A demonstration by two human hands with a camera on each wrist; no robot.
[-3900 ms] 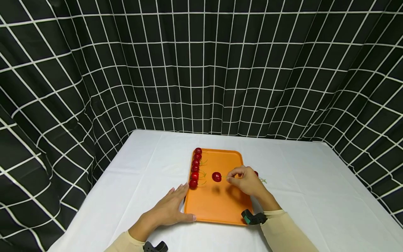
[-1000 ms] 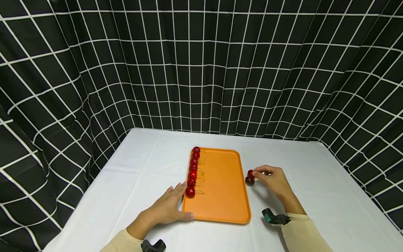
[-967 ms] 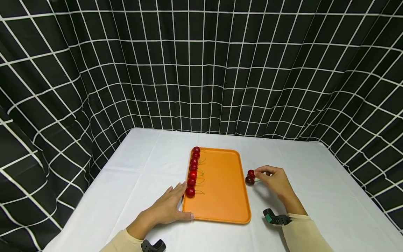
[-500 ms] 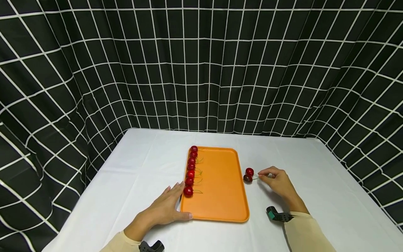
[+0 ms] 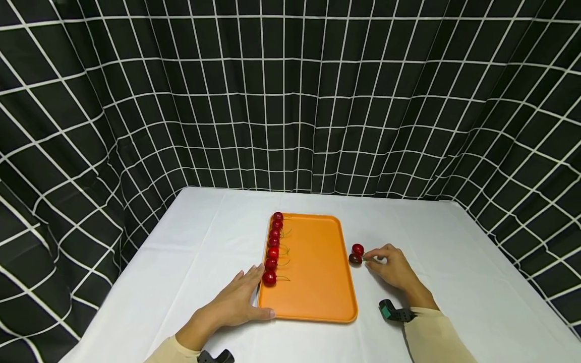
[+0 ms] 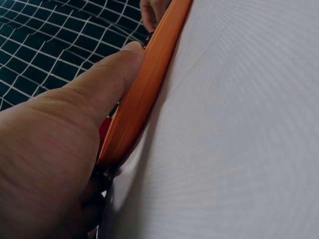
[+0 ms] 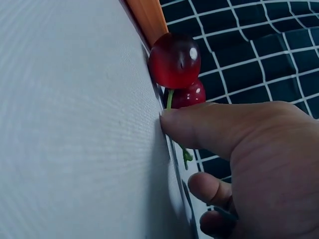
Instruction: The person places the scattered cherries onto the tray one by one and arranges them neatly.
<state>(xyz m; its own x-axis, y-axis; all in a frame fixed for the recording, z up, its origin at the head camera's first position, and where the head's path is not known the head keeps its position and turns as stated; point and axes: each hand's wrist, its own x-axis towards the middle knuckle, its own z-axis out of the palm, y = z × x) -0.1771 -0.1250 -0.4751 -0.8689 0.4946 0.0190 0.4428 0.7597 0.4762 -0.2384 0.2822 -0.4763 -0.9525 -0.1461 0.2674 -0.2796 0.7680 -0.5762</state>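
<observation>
Along the left side of an orange tray [image 5: 317, 272] runs a column of several red cherries [image 5: 270, 278], their green stems pointing right. My left hand [image 5: 233, 297] lies with fingers extended at the tray's left edge, its thumb on the near-left corner; the left wrist view shows that thumb [image 6: 107, 74] against the rim. Two cherries sit on the cloth right of the tray: a dark one [image 5: 355, 259] and a red one [image 5: 357, 249] just behind it. My right hand [image 5: 392, 267] pinches the dark cherry's stem [image 7: 170, 98] between thumb and forefinger; the forefinger is mostly hidden in the right wrist view.
A white cloth [image 5: 218, 222] covers the table under the tray. Black curtains with a white grid [image 5: 290, 101] enclose the back and both sides. Each wrist wears a black strap [image 5: 396, 311].
A seventh cherry has joined the column's near end since the oldest frame. My right hand moved off the tray to the two cherries, drew back along the stems, then moved onto the dark one's stem.
</observation>
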